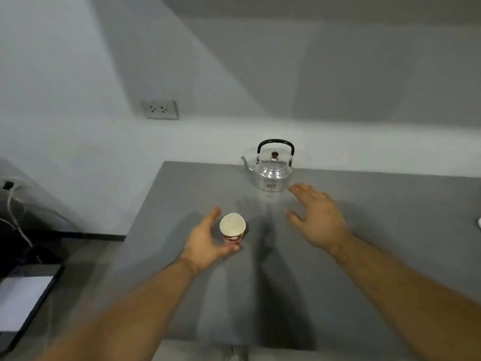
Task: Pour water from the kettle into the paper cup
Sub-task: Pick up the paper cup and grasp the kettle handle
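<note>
Kettle (pixel 272 169) sits just beyond our right hand (pixel 316 216) (fingers spread, empty), handle arched on top; left hand (pixel 208 241) loosely cups the paper cup (pixel 232 227).

L hand (pixel 205 241) cupping paper cup (pixel 232 227)

On the counter (pixel 364 230) the cup (pixel 232 227) stands near its left edge, the kettle (pixel 272 170) at its one o'clock by the wall, spout toward nine. The left hand (pixel 205 241) curves around the cup at eight o'clock; the right hand (pixel 316 217) lies at the kettle's five.
</note>
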`<action>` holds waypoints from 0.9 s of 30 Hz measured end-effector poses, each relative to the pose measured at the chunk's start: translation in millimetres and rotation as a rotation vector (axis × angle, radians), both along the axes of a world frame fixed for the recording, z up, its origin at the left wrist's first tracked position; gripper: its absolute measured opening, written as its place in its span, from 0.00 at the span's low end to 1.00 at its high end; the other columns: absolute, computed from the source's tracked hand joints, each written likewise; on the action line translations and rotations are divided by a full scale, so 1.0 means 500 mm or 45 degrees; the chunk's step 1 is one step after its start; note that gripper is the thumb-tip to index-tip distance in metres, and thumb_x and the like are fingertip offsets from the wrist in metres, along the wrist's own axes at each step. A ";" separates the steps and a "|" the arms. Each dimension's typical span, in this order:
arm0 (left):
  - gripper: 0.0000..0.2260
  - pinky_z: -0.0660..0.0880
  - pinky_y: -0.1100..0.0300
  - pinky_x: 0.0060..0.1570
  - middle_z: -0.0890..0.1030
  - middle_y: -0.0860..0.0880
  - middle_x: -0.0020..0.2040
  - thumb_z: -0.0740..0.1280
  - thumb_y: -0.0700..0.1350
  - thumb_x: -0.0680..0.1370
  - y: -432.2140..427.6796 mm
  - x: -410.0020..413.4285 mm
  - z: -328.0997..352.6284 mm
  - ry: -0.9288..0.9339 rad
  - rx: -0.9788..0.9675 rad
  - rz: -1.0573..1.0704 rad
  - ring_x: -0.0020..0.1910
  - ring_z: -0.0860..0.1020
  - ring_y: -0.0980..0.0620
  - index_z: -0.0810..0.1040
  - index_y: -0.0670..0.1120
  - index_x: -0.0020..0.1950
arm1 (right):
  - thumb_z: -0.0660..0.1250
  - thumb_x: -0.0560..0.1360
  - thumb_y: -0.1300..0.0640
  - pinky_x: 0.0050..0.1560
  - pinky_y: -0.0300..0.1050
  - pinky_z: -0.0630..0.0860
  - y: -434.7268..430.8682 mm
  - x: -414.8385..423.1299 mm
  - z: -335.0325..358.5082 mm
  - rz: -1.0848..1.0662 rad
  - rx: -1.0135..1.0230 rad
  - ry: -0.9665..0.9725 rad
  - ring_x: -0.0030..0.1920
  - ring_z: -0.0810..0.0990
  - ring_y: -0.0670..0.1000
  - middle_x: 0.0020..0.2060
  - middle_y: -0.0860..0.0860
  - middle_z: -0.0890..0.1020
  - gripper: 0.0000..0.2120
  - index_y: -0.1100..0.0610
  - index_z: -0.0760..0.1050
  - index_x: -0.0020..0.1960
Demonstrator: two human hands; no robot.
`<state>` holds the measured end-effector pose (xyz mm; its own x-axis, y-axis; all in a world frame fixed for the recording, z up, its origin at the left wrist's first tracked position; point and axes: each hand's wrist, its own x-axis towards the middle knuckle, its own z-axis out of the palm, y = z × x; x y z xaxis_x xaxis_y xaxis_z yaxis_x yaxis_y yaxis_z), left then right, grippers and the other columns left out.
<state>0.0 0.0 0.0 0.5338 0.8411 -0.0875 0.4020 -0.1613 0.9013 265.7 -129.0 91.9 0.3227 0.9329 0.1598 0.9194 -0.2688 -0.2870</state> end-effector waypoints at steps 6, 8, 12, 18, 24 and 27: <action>0.38 0.81 0.50 0.60 0.83 0.62 0.58 0.84 0.48 0.59 0.048 0.028 -0.117 -0.097 -0.154 0.055 0.59 0.82 0.58 0.74 0.65 0.64 | 0.69 0.79 0.46 0.78 0.55 0.65 0.097 0.011 -0.052 -0.093 -0.038 0.066 0.78 0.69 0.57 0.78 0.54 0.73 0.30 0.54 0.71 0.78; 0.33 0.82 0.54 0.57 0.85 0.61 0.55 0.84 0.46 0.61 0.062 0.042 -0.138 -0.135 -0.159 0.044 0.56 0.85 0.52 0.76 0.68 0.59 | 0.69 0.79 0.47 0.78 0.55 0.65 0.132 0.024 -0.058 -0.125 -0.030 0.093 0.79 0.68 0.57 0.78 0.54 0.72 0.30 0.55 0.70 0.78; 0.26 0.82 0.59 0.55 0.86 0.62 0.53 0.82 0.51 0.64 0.097 0.075 -0.163 -0.155 -0.100 0.046 0.53 0.85 0.56 0.78 0.71 0.57 | 0.68 0.80 0.47 0.80 0.53 0.64 0.204 0.049 -0.060 -0.170 -0.019 0.121 0.79 0.67 0.56 0.80 0.53 0.70 0.30 0.54 0.69 0.79; 0.26 0.81 0.60 0.55 0.86 0.61 0.55 0.81 0.51 0.67 0.148 0.115 -0.193 -0.143 -0.047 0.017 0.55 0.85 0.57 0.78 0.66 0.61 | 0.68 0.80 0.47 0.78 0.47 0.62 0.327 0.107 -0.036 -0.162 0.036 0.084 0.80 0.65 0.54 0.80 0.51 0.68 0.30 0.53 0.67 0.80; 0.27 0.78 0.69 0.55 0.85 0.64 0.57 0.81 0.51 0.67 0.155 0.125 -0.210 -0.151 -0.038 0.030 0.56 0.83 0.62 0.78 0.68 0.61 | 0.62 0.82 0.44 0.82 0.55 0.59 0.451 0.165 -0.027 -0.142 -0.045 0.068 0.84 0.56 0.53 0.84 0.51 0.60 0.32 0.53 0.60 0.83; 0.27 0.79 0.66 0.56 0.85 0.64 0.56 0.81 0.50 0.67 0.155 0.124 -0.210 -0.164 -0.041 0.032 0.56 0.84 0.62 0.78 0.70 0.60 | 0.58 0.84 0.43 0.81 0.58 0.59 0.490 0.187 -0.033 -0.105 -0.183 0.027 0.83 0.57 0.55 0.84 0.52 0.61 0.32 0.54 0.59 0.84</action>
<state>61.9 77.3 -104.8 0.5211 0.8522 -0.0470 0.2863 -0.1227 0.9502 359.3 116.0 75.5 0.4009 0.9159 0.0191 0.8868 -0.3828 -0.2590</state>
